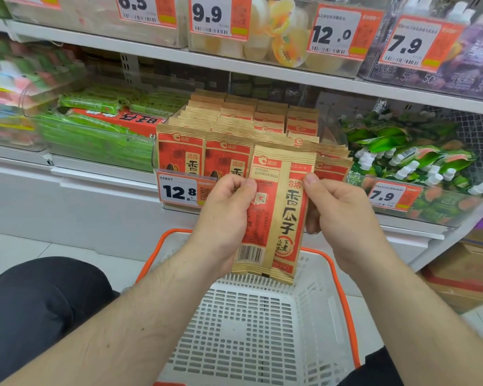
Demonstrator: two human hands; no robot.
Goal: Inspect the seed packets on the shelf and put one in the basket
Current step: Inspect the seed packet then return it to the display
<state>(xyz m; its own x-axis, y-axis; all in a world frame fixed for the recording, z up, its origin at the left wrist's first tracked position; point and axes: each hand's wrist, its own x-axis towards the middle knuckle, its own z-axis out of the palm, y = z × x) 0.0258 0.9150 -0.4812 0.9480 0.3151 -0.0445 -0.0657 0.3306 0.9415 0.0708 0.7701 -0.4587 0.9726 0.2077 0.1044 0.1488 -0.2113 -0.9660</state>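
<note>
- Basket sits nearest, just under the hands
- Left hand and right hand pinch the seed packet by its edges; grip lightly, tilt it, read the print
- Behind, more packets fill the shelf

Basket lies open below; price tag fronts packed shelf packets.

"12.8" on price tag
</note>
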